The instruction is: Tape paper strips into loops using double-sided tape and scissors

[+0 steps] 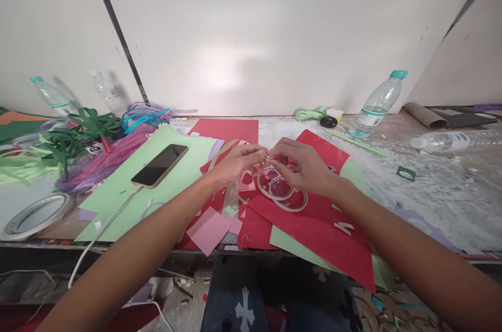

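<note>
My left hand (243, 161) and my right hand (300, 164) meet at the fingertips over the middle of the table. The fingers of both are pinched together around something small and pale, too small to make out. Just below my right hand, two tape rings (280, 189) overlap on red paper (325, 217). A pink paper square (209, 231) lies below my left hand, among small cut scraps of paper.
A phone (160, 166) with a white cable rests on green paper (105, 212) at the left. Further left are a large tape roll (38, 215) and green paper shapes (96, 124). Bottles (375, 107) stand or lie at both sides, before a white panel (251, 34).
</note>
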`<state>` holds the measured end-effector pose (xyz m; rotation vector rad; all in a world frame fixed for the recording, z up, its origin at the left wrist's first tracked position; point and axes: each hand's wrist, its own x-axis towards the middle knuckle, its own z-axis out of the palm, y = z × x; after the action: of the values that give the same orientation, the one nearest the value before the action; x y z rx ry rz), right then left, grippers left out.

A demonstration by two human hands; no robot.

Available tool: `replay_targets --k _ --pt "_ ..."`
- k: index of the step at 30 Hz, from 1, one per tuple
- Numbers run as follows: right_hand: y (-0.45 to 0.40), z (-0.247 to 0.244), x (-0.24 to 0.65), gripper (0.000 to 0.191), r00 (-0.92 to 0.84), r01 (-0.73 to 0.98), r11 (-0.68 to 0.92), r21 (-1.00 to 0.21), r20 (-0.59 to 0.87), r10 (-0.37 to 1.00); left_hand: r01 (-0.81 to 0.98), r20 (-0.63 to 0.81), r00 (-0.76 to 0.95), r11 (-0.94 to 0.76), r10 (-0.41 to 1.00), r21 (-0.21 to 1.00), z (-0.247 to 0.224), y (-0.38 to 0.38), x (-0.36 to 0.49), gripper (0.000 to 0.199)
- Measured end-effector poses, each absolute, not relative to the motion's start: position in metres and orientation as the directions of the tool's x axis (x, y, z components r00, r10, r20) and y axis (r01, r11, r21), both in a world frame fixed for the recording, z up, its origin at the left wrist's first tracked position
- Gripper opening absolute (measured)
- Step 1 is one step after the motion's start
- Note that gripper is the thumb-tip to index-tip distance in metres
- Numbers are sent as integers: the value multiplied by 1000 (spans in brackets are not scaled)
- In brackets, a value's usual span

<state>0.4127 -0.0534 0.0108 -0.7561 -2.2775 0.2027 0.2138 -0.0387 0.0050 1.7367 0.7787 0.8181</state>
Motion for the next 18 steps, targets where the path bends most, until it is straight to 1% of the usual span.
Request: replay_targets --k 2,5,8,10,13,15,18 --pt "-54 11 409 12 -524 433 766 -475 559 643 169 220 520 -352 825 921 2 -36 212 33" --pt "-55 9 404 15 -468 397 629 -668 443 765 252 315 464 -464 828 849 -3 -33 211 40" --pt "-55 5 398 18 -453 295 520 -801 362 815 296 349 430 -495 833 817 -5 -36 212 44" --pt "-55 1 393 19 -446 187 491 -851 372 814 341 358 404 -502 842 795 -4 -41 213 44" --pt "-56 -3 385 20 -425 38 480 -876 421 802 394 372 394 -520 840 758 1 -46 215 43" --pt "-56 -6 381 23 -404 -34 459 -888 432 806 399 379 407 -535 831 745 4 -49 217 43" --pt "-54 -12 376 28 -368 -103 397 -912 406 837 361 378 445 -550 811 753 6 -51 219 43"
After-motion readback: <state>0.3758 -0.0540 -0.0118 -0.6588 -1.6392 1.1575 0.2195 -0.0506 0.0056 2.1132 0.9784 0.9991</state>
